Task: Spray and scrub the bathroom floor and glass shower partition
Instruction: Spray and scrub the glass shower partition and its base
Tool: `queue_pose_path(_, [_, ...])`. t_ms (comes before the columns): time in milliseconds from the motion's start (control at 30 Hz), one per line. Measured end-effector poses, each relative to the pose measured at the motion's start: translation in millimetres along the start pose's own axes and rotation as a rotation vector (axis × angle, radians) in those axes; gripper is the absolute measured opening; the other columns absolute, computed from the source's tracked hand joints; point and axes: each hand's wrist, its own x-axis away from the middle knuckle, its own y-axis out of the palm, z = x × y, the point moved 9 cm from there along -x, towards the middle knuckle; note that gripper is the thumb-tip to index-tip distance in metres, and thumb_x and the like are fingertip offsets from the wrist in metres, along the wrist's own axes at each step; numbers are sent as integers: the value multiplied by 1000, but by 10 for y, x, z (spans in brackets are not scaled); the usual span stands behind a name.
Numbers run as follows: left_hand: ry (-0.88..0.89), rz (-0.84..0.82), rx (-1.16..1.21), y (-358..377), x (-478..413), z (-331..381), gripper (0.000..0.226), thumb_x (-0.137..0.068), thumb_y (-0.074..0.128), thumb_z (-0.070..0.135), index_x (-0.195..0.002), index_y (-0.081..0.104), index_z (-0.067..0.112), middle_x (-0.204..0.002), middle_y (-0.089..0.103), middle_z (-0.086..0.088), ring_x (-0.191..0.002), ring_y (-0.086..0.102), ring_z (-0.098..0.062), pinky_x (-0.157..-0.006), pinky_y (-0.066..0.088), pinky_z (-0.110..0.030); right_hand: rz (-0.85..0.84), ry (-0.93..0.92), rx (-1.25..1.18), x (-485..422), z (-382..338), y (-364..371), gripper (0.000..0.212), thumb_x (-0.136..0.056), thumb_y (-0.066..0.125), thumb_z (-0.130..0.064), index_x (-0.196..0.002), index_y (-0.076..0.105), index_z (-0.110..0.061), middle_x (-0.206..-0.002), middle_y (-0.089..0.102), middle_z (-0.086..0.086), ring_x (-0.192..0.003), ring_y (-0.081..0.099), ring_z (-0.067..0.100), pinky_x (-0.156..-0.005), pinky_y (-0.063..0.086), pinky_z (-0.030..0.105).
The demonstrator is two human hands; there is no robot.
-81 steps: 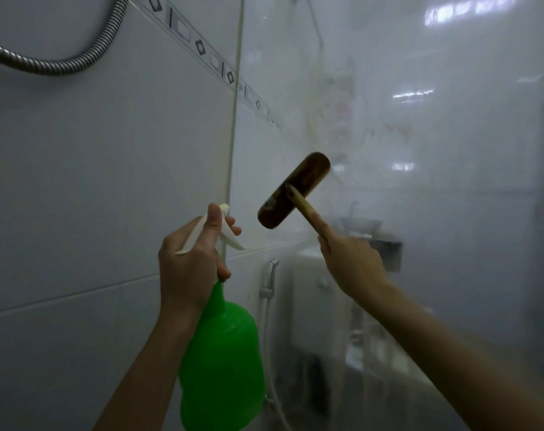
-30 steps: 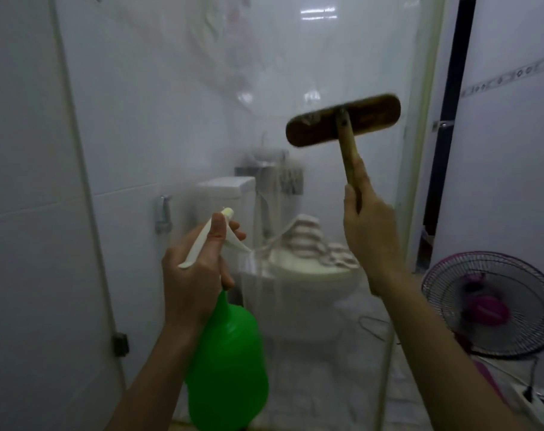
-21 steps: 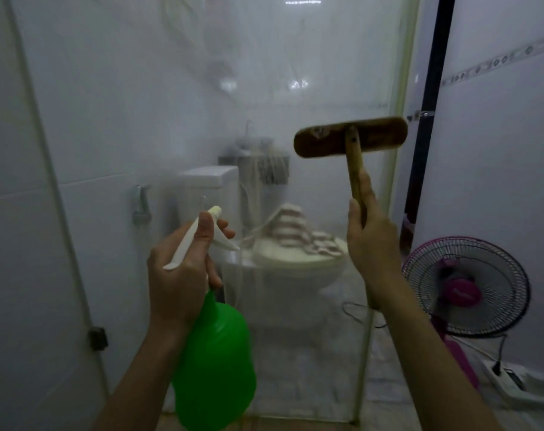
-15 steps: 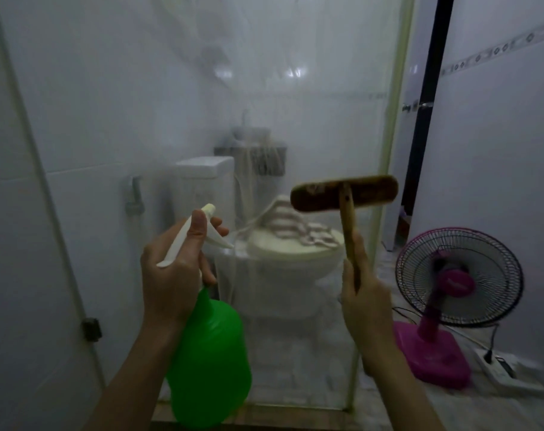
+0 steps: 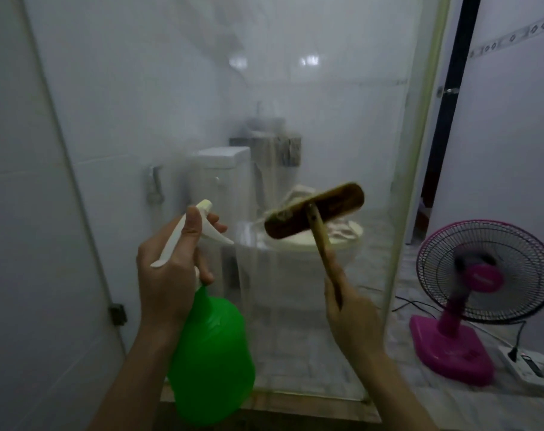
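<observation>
My left hand [image 5: 171, 269] grips the white trigger head of a green spray bottle [image 5: 211, 356], nozzle pointing at the glass shower partition [image 5: 295, 88]. My right hand [image 5: 354, 318] holds the wooden handle of a brown scrub brush [image 5: 316, 214], whose head lies tilted against the lower half of the glass. The glass is hazy with streaks running down it. The tiled floor [image 5: 298, 359] shows through the pane at the bottom.
Behind the glass stand a white toilet [image 5: 221, 169] and a bidet sprayer [image 5: 154, 188] on the wall. A running pink fan [image 5: 479, 293] and a power strip [image 5: 529, 365] sit on the floor at right. White tiled wall fills the left; a dark doorway [image 5: 451, 88] opens at right.
The view swung from the upper glass down and right. My right hand brought the brush down the pane, and its head now tilts. My left hand kept its hold on the sprayer.
</observation>
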Motion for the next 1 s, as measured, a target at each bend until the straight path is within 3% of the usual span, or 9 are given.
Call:
queue_pose_path(133, [3, 3, -38, -146, -41, 4, 33, -104, 50, 39, -85, 76, 36, -82, 78, 3, -41, 47, -23, -43, 40, -20, -68, -105, 48, -371, -431, 352, 61, -102, 40, -28, -147, 4, -48, -57, 48, -1, -42, 43, 7, -39, 37, 22])
queue_pose_path(267, [6, 28, -82, -302, -43, -23, 31, -100, 48, 44, -94, 74, 28, -86, 79, 3, -39, 46, -22, -41, 40, -22, -23, -240, 52, -1111, -1099, 395, 55, -103, 35, -30, -148, 6, -41, -58, 54, 8, -44, 51, 23, -43, 48, 40])
queue_pose_path(400, [-23, 33, -76, -420, -14, -128, 34, -98, 48, 45, -94, 74, 24, -89, 79, 4, -36, 44, -16, -42, 40, -20, -113, -28, 64, -280, -331, 495, 50, -102, 41, -29, -149, 27, -37, -54, 48, -3, -43, 48, 12, -40, 44, 29])
queue_pose_path(467, [-34, 39, -62, -460, 4, -174, 35, -97, 49, 46, -94, 74, 22, -88, 79, 4, -35, 43, -15, -42, 40, -19, -176, 65, 98, 249, -91, 502, 54, -101, 43, -30, -150, 23, -39, -50, 46, -3, -40, 48, 12, -37, 44, 28])
queue_pose_path(567, [-45, 43, -75, -481, 30, -230, 30, -98, 49, 44, -94, 73, 26, -87, 79, 5, -36, 44, -14, -42, 40, -18, -107, -46, 55, -67, -428, 567, 59, -102, 40, -29, -146, 7, -49, -51, 45, -5, -39, 45, 10, -37, 39, 22])
queue_pose_path(700, [-38, 59, -106, -512, 72, -300, 29, -102, 48, 42, -90, 74, 38, -88, 79, 7, -37, 45, -15, -43, 41, -19, -5, -152, -43, -921, -1069, 553, 55, -102, 39, -26, -150, 15, -39, -59, 54, 9, -47, 50, 20, -46, 41, 36])
queue_pose_path(833, [-65, 70, -80, -554, 92, -424, 34, -100, 48, 46, -80, 76, 52, -87, 78, 8, -38, 46, -17, -43, 40, -21, -39, -76, 1, -82, -407, 693, 56, -102, 33, -34, -150, 8, -46, -50, 44, -4, -38, 44, 14, -35, 40, 31])
queue_pose_path(933, [-93, 86, -67, -577, 114, -553, 33, -98, 50, 48, -80, 77, 49, -86, 79, 8, -40, 47, -20, -42, 39, -21, -133, 19, 42, 540, -20, 774, 57, -97, 25, -43, -146, -2, -54, -47, 35, -9, -35, 41, 14, -34, 37, 27])
queue_pose_path(1000, [-104, 110, -80, -586, 142, -636, 32, -99, 50, 44, -82, 77, 43, -84, 78, 8, -40, 46, -21, -41, 39, -21, -124, -30, 45, 339, -127, 808, 56, -100, 30, -38, -149, 5, -49, -48, 37, -8, -35, 39, 12, -33, 37, 28])
